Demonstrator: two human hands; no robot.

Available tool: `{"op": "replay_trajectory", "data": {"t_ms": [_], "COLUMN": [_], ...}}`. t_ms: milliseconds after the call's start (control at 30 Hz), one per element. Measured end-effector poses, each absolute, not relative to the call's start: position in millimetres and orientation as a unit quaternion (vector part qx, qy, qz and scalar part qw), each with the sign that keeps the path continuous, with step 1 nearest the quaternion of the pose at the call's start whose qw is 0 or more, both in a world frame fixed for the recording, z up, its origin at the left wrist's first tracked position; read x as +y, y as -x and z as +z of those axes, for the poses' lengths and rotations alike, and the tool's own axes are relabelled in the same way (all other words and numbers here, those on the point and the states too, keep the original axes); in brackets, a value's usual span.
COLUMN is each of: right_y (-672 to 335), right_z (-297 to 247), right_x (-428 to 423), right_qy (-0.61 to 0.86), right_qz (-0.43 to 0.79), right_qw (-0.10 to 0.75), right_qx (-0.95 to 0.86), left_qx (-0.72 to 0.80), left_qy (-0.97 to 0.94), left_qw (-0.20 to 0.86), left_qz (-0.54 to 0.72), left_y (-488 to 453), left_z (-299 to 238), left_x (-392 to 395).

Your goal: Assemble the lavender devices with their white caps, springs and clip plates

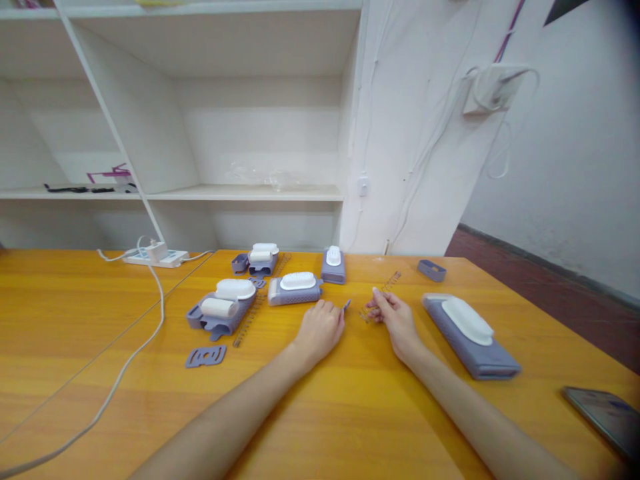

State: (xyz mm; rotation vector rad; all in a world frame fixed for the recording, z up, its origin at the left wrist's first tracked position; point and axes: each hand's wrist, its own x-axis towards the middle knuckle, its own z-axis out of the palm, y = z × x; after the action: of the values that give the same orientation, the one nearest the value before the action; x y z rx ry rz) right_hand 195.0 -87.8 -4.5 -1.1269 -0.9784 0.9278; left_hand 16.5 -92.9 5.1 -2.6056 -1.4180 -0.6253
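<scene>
My left hand (321, 329) is closed in a pinch on a small purple-grey plastic piece (347, 306), mostly hidden by the fingers. Just right of it, my right hand (394, 319) grips a thin metal coil spring (391, 281) between thumb and fingers; the spring sticks out beyond both sides of the fingers. Beyond my left hand lies a purple-grey plastic case (295, 293) with a white oval part on top. A larger similar case (473, 340) rests right of my right forearm. Farther back stands a small upright-looking case (333, 267) with a white top.
On the left lie an opened case (227, 319) with a white roll, a slotted flat plate (205, 357) and another spring (249, 321). A hollow purple-grey frame (432, 270) sits back right. A phone (605, 417) lies front right. Cables run from a power strip (173, 259).
</scene>
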Motion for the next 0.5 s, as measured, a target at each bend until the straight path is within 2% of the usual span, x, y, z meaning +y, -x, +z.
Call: {"op": "replay_trajectory", "data": {"t_ms": [233, 500], "right_y": [-192, -181], "right_z": [-3, -3], "right_x": [-91, -96], "right_qy": [0.491, 0.472], "right_qz": [0.413, 0.437], "right_qw": [0.643, 0.640], "right_qx": [-0.418, -0.421], "left_qx": [-0.486, -0.419], "left_qy": [0.834, 0.836], "left_qw": [-0.039, -0.150], "left_qz": [-0.257, -0.322], "left_y": [-10, -9], "left_z": [3, -1], "left_x": [-93, -91]}}
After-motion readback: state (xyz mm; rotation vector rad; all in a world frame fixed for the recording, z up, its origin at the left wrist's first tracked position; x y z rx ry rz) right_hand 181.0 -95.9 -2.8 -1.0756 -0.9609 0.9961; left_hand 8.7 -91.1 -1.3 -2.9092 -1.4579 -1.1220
